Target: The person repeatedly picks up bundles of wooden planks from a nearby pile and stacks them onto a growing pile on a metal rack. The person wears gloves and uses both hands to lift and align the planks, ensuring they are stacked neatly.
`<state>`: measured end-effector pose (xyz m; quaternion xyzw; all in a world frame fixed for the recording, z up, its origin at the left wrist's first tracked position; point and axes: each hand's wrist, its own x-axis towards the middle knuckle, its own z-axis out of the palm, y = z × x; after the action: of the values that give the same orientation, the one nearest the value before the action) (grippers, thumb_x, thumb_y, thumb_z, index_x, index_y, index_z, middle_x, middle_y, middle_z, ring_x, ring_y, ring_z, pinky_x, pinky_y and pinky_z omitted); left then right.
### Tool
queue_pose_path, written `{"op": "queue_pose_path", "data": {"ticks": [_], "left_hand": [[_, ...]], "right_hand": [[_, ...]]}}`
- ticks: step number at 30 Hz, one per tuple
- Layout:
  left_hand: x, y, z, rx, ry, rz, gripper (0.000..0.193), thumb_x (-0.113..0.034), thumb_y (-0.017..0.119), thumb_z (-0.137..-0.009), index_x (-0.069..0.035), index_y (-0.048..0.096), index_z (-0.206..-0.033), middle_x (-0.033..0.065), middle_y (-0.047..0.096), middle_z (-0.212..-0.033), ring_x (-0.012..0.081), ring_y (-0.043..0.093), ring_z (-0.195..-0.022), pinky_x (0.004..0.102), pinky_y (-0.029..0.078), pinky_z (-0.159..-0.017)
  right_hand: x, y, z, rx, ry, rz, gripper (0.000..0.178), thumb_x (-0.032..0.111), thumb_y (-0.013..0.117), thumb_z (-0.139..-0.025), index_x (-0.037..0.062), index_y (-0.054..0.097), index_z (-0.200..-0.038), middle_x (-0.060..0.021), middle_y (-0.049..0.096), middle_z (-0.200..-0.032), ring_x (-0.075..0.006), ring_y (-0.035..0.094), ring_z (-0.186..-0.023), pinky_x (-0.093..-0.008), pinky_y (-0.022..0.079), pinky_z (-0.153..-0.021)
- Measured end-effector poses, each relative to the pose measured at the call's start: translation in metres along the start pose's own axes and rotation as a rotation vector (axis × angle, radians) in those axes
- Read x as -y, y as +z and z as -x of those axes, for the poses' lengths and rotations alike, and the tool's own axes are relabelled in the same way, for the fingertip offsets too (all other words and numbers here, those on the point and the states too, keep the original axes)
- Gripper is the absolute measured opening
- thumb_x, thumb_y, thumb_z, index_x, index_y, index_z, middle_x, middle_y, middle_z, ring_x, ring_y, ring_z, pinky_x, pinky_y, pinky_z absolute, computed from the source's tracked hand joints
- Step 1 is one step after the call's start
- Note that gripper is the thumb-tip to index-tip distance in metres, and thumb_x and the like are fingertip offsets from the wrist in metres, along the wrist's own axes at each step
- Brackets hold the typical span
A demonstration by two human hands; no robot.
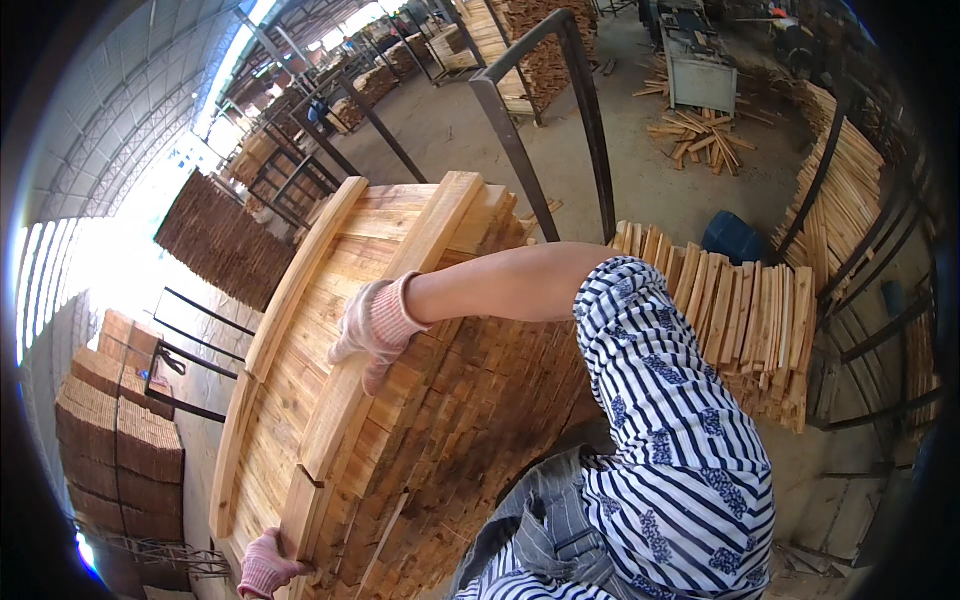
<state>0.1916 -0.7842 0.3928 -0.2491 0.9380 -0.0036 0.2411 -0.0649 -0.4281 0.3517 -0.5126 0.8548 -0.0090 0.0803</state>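
A tall stack of light wooden boards [400, 470] stands in front of me. Across its top run long strips, one along the far left edge [290, 300] and a wooden strip [425, 245] nearer to me. My right hand [370, 325], in a pale pink knit glove, straddles this nearer strip, with fingers and thumb on its two sides. A shorter wooden strip [300, 515] continues its line toward the lower left, with a dark joint between them. My left hand [265, 568], gloved in pink, is closed at that strip's lower end; some fingers are hidden.
A dark metal frame [530, 50] rises beyond the stack. Short wooden slats [735, 315] are piled at the right, near a blue container [730, 237]. Strapped board bundles [120, 440] stand at left. Loose offcuts [705, 140] lie by a grey machine [700, 75].
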Motion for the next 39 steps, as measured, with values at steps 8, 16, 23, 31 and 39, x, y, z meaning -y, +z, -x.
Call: {"op": "queue_pose_path", "data": {"ticks": [8,16,23,31,39], "left_hand": [[-0.003,-0.003,0.005,0.008,-0.009,-0.003,0.069,-0.029,0.096,-0.048,0.002,0.064,-0.102,0.0126,0.072,-0.083,0.0205,0.070,-0.068,0.0318,0.058,-0.064],[0.001,0.005,0.004,-0.082,0.186,0.055,0.075,-0.020,0.093,-0.051,0.001,0.062,-0.115,0.0107,0.071,-0.080,0.0142,0.066,-0.058,0.0298,0.055,-0.054],[-0.008,0.012,0.010,-0.297,0.314,0.082,0.085,-0.021,0.088,-0.064,-0.002,0.048,-0.137,0.0149,0.062,-0.122,0.0222,0.063,-0.104,0.0360,0.053,-0.089],[-0.203,0.025,0.032,-0.828,1.105,0.172,0.068,-0.016,0.076,-0.078,-0.002,0.049,-0.139,0.0196,0.051,-0.139,0.0388,0.048,-0.130,0.0484,0.037,-0.111],[-0.284,0.092,-0.063,-1.134,0.685,-0.180,0.087,-0.034,0.082,-0.071,-0.015,0.041,-0.145,0.0133,0.038,-0.150,0.0353,0.036,-0.138,0.0496,0.028,-0.116]], "right_hand": [[-0.001,-0.006,-0.002,0.035,-0.068,-0.042,0.095,0.069,0.067,-0.080,0.0180,0.035,-0.153,-0.0140,0.051,-0.145,-0.0330,0.054,-0.127,-0.0432,0.044,-0.106],[-0.011,0.001,0.000,-0.012,-0.068,-0.048,0.091,0.071,0.065,-0.079,0.0170,0.041,-0.149,-0.0171,0.052,-0.142,-0.0349,0.050,-0.131,-0.0431,0.040,-0.110],[-0.010,0.034,-0.004,-0.698,-0.228,-0.214,0.085,0.065,0.066,-0.082,0.0114,0.046,-0.145,-0.0170,0.053,-0.140,-0.0342,0.053,-0.126,-0.0459,0.041,-0.109],[0.026,0.087,0.215,-1.506,-0.444,-0.836,0.086,0.061,0.067,-0.083,0.0100,0.041,-0.147,-0.0184,0.051,-0.141,-0.0319,0.047,-0.132,-0.0452,0.040,-0.111],[0.001,0.108,0.323,-1.608,0.249,-0.704,0.084,0.057,0.067,-0.084,0.0103,0.040,-0.148,-0.0174,0.050,-0.142,-0.0310,0.047,-0.132,-0.0441,0.040,-0.111]]}}
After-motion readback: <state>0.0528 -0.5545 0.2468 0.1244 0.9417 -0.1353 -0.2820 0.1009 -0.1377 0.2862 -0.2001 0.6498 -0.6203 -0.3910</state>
